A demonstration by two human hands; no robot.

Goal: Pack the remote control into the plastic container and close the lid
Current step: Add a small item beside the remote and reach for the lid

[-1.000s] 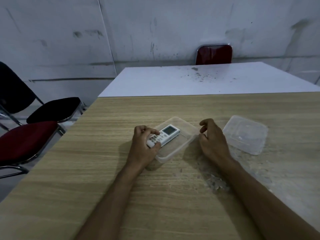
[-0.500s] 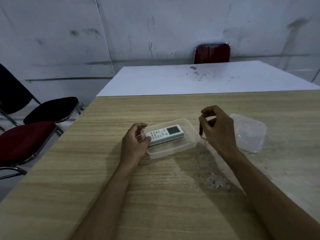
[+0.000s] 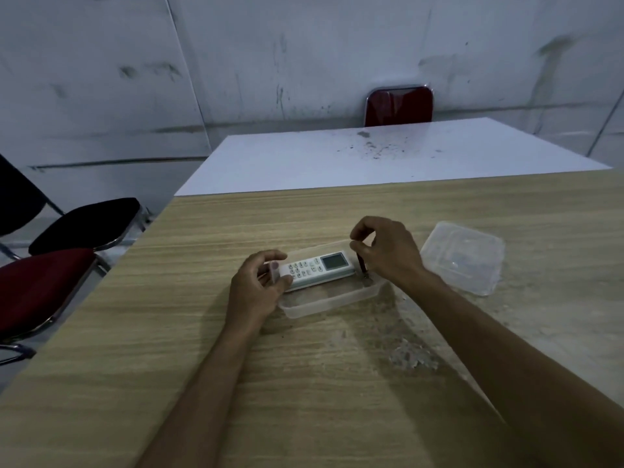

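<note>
Wood-grain worktop [image 3: 304,383] carries the clear plastic container [image 3: 332,300], and the white remote control [image 3: 317,270] lies slanted in it, keypad end propped near the rim. At that end the left hand [image 3: 258,287] has its grip pinched on the remote; at the screen end the right hand [image 3: 388,253] pinches a small dark thing I cannot identify. Best lower both ends level until it sits flat, before fetching the lid [image 3: 464,256] lying beyond the container's right end.

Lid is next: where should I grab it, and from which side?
Take the lid by its near-left rim, coming in from the left with the right hand. It lies flat on the table, apart from the container, so only its thin raised edge gives fingers a pinch; that edge is probably nearest.
</note>
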